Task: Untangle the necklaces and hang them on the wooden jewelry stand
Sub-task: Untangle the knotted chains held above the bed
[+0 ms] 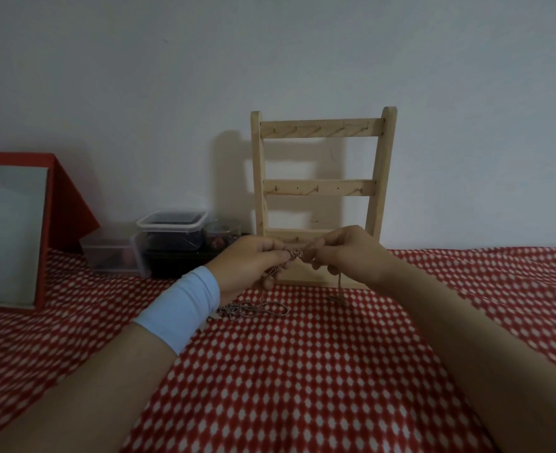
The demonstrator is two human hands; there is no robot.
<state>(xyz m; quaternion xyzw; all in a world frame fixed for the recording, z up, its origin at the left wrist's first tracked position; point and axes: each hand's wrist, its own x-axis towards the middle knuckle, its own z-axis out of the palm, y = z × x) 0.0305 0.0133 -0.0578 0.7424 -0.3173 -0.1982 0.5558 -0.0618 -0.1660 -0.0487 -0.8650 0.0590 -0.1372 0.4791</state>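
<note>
In the head view, both hands are raised close together just in front of the foot of the pale, ladder-shaped wooden jewelry stand [322,129]. Its three pegged rails carry nothing. The left hand [247,263], with a light blue wristband [181,308] behind it, pinches one side of a small knot [296,254] in the thin, pinkish metal necklace chains [253,311]. The right hand [345,253] pinches the other side, so the fingertips nearly meet over the knot.

Below the left hand the rest of the chains falls into a loose heap on the red cloth with white diamonds [302,371]. A single strand drops from under the right hand to the cloth. Beyond the left hand, further out to its side, sit stacked clear plastic tubs [172,223] and a red box [64,197].

The chains look light, limp and slippery, with fine links that would likely cinch tighter, or even snap, under a hard pull. The best hold is probably right at the knot, with fingertips on separate strands teasing the loops open rather than tugging the free ends. For hanging, a freed chain is likely best held spread as an open loop so it drapes over a peg without twisting again.
</note>
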